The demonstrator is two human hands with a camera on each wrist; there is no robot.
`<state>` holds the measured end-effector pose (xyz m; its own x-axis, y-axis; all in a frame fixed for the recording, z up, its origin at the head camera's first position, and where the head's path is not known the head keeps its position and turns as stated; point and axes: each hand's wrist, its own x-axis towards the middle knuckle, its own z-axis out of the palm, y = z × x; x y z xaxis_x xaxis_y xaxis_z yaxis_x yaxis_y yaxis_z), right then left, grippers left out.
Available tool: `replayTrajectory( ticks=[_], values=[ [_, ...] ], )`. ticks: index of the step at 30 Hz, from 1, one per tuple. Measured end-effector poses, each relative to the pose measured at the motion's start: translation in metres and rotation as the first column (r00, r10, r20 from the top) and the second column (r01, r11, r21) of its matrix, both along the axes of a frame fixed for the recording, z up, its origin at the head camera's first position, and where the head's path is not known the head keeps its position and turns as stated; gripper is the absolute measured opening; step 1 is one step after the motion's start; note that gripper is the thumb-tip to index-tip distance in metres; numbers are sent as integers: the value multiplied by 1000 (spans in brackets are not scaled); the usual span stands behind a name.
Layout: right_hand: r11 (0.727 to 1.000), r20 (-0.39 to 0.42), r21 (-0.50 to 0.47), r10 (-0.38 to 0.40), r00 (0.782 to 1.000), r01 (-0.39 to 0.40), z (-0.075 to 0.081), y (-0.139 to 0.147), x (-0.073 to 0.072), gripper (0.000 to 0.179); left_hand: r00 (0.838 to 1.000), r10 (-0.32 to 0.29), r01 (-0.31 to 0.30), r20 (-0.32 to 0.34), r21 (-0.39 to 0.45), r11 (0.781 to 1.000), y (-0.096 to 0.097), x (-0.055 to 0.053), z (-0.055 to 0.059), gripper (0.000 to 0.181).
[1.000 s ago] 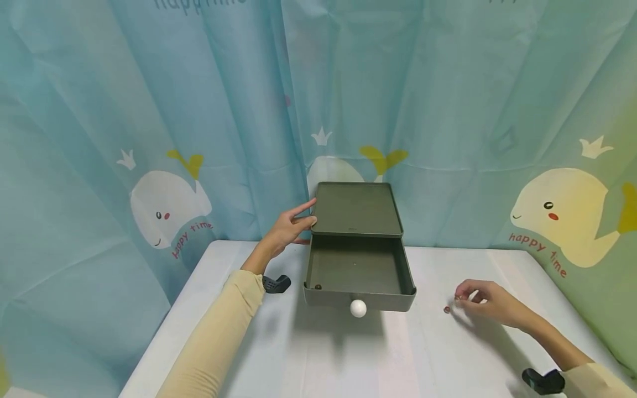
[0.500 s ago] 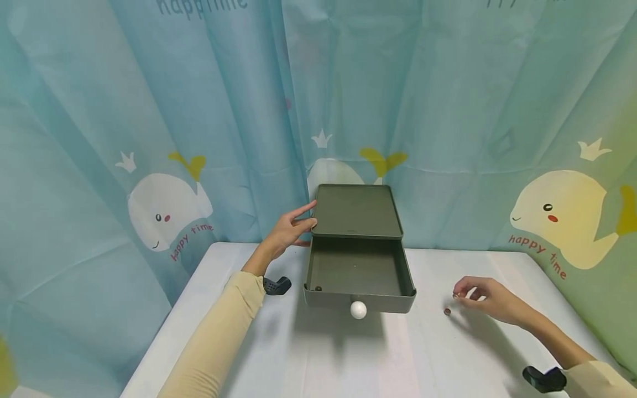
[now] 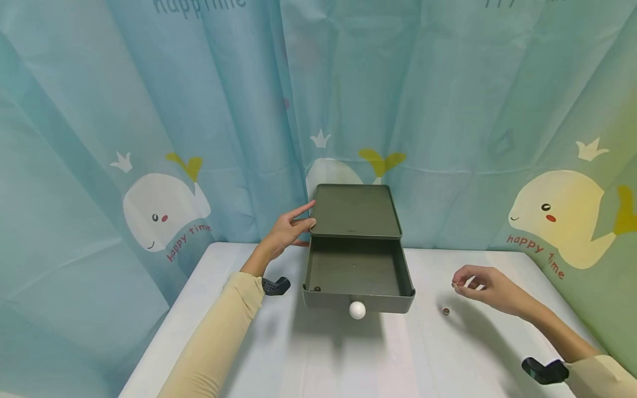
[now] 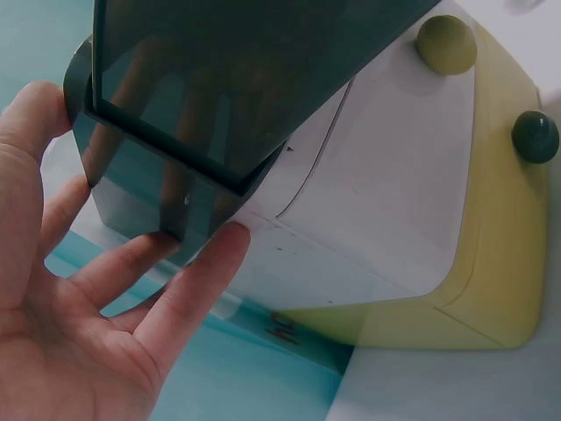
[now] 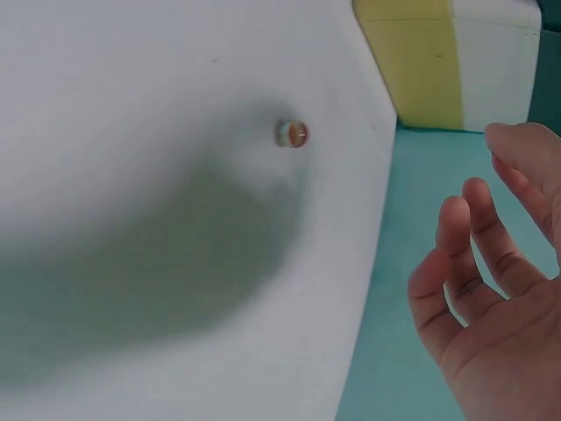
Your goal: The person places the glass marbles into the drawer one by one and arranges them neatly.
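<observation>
My left hand [image 3: 286, 229] touches the left side of a dark green drawer box [image 3: 355, 210]. Its fingers spread along the box's side in the left wrist view. The box's drawer [image 3: 358, 301] is pulled out and has a white knob [image 3: 357, 310]. A small dark marble [image 3: 317, 288] lies in the drawer's front left corner. My right hand [image 3: 487, 287], raised over the table at the right, pinches a tiny marble between thumb and index finger, mostly hidden by the fingertips. Below it, a red and green glass marble [image 5: 294, 134] lies on the white surface.
Under the green box, the left wrist view shows a white drawer [image 4: 386, 175] with a yellow knob [image 4: 447, 44] and a yellow drawer [image 4: 508, 237] with a green knob [image 4: 535, 137]. A blue-green curtain [image 3: 249, 110] hangs behind the white table [image 3: 423, 354].
My right hand has risen slightly off the table with the pinched marble, its shadow spreading away. The left hand stays on the box, and the drawer has not moved.
</observation>
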<state>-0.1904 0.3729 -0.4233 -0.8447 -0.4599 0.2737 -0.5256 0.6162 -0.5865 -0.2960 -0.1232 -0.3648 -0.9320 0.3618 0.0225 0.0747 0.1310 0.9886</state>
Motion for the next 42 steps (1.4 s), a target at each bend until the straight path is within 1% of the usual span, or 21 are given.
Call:
replayTrajectory(
  ticks=[2,6,9,11,18,23,30,37,42],
  values=[
    [1000,4,-1,-14,1000,14,5,-1,0,22,1000,1,-1,1,-2,1000,0,0,0,61],
    [1000,2,-9,-19,1000,19,15,-4,-1,20,1000,1,-1,-2,-4,1000,0,0,0,61],
    [1000,-17,3,-8,1000,8,24,-6,-1,19,1000,1,-1,-5,-4,1000,0,-1,-1,61],
    [1000,-17,8,-19,1000,19,29,-7,-1,18,1000,-1,1,-6,-4,1000,0,-2,-1,62],
    [999,17,39,-38,999,37,45,-10,-2,15,1000,6,-6,-2,-7,1000,0,-2,0,61],
    [999,41,32,-42,998,41,54,-12,-3,13,1000,5,-5,1,-7,1000,0,-1,0,61],
    [999,48,32,-9,999,7,66,-15,-6,15,1000,8,-8,-4,-9,1000,-1,-1,-1,61],
    [999,40,43,15,999,-17,88,-20,-9,15,1000,6,-6,-11,-15,1000,-1,-2,-3,61],
    [999,32,43,32,999,-33,99,-22,-14,14,1000,6,-6,-10,-9,1000,-1,-2,-2,61]
  ],
)
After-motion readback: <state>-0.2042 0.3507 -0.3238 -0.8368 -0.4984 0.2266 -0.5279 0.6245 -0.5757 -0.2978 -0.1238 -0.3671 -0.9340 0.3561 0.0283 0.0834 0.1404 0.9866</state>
